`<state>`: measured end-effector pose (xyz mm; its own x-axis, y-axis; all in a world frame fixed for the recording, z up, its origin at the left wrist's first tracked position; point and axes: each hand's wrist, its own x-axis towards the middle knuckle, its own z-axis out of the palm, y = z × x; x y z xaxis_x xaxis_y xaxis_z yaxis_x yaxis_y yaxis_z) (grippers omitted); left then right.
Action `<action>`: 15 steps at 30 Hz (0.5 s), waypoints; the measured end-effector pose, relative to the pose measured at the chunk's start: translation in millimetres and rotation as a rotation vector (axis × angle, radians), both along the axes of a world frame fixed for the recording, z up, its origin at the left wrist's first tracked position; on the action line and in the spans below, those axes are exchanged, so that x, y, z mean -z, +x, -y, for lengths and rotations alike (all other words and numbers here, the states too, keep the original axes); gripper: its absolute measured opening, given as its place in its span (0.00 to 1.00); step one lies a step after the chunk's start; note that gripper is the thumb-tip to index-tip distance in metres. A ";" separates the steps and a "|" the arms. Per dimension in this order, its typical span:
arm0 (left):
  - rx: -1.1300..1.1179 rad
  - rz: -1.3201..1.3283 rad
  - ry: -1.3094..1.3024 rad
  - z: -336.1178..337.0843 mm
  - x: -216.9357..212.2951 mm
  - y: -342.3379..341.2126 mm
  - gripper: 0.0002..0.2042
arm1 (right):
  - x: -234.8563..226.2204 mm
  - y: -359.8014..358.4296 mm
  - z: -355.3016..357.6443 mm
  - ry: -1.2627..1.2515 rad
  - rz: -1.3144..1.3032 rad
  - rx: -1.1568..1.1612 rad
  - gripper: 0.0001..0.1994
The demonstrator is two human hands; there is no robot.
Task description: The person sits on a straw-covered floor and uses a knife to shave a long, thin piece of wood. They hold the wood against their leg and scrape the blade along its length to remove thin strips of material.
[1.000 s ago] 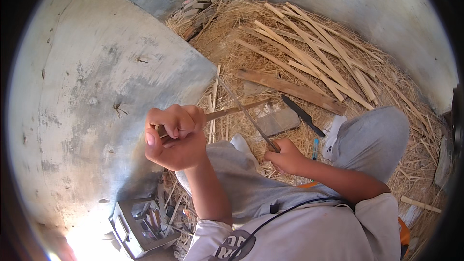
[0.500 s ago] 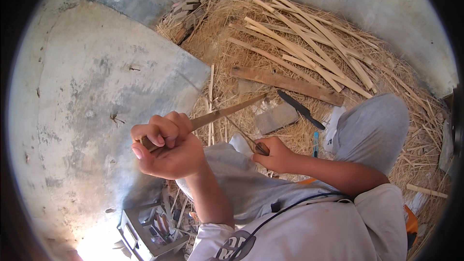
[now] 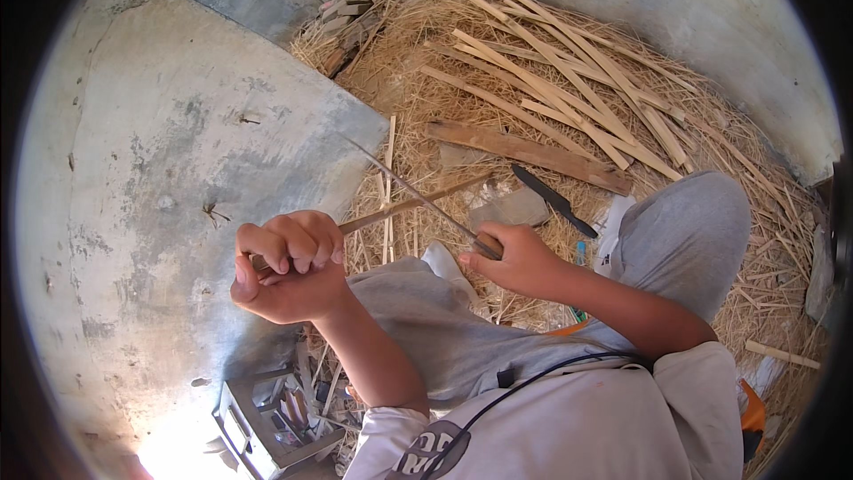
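My left hand (image 3: 293, 267) is closed in a fist around the near end of a long wooden strip (image 3: 404, 206), which slants away to the right. My right hand (image 3: 520, 260) grips the wooden handle of a long, thin-bladed knife (image 3: 410, 189); its blade is seen almost edge-on and points up to the left. In the picture the blade crosses the strip; whether they touch, I cannot tell. Beyond my right hand, a black-bladed knife (image 3: 555, 202) lies next to a flat grey block (image 3: 511, 208).
Pale wooden strips (image 3: 569, 80) lie heaped on straw and shavings, behind a wider brown board (image 3: 529, 155). A worn wall (image 3: 160, 169) rises at the left, with an open-framed box (image 3: 275, 418) below. My grey-clad knee (image 3: 684, 240) is at the right.
My left hand has shifted slightly left and turned, so the strip shows narrower. The knife in my right hand has swung, and its blade now shows longer, reaching further up to the left.
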<state>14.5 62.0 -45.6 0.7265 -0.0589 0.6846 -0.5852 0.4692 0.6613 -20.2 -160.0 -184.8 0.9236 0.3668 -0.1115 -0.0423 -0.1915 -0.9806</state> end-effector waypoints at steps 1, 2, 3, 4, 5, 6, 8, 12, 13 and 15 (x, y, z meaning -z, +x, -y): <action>-0.032 0.014 0.026 0.0 -1.1 0.1 0.19 | -3.5 -1.8 1.6 -0.004 0.027 0.034 0.19; -0.065 0.028 0.053 0.7 -3.5 0.4 0.19 | -9.0 -3.9 3.7 0.070 -0.062 0.042 0.18; -0.098 0.039 0.080 0.5 -4.4 0.2 0.20 | -18.3 -6.6 5.9 0.145 -0.154 0.050 0.17; -0.097 0.033 0.080 -0.4 -5.2 -0.9 0.20 | -26.4 -9.2 7.4 0.219 -0.244 0.058 0.15; -0.096 0.026 0.081 -1.9 -6.0 -2.6 0.20 | -32.1 -12.7 6.5 0.287 -0.203 0.105 0.15; -0.092 0.020 0.082 -2.6 -6.0 -2.6 0.19 | -36.3 -16.7 4.6 0.357 -0.161 0.156 0.15; -0.113 0.029 0.068 -1.6 -3.0 -3.2 0.19 | -35.7 -26.6 0.9 0.482 -0.099 0.243 0.14; 0.007 0.118 0.085 10.7 -0.7 -1.6 0.19 | -15.2 -47.7 -7.9 0.564 -0.397 0.102 0.13; 0.020 0.136 0.108 13.6 -0.9 -1.4 0.19 | -9.9 -48.5 -8.7 0.541 -0.563 -0.010 0.12; 0.046 0.170 0.155 16.7 -0.6 -1.6 0.19 | -4.4 -44.1 -7.5 0.493 -0.587 -0.074 0.11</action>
<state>12.9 45.3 -45.0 0.5960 -0.2032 0.7768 -0.6745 0.3982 0.6217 -64.3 -152.4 -180.4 0.7348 0.5596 -0.3832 -0.5859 0.2392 -0.7742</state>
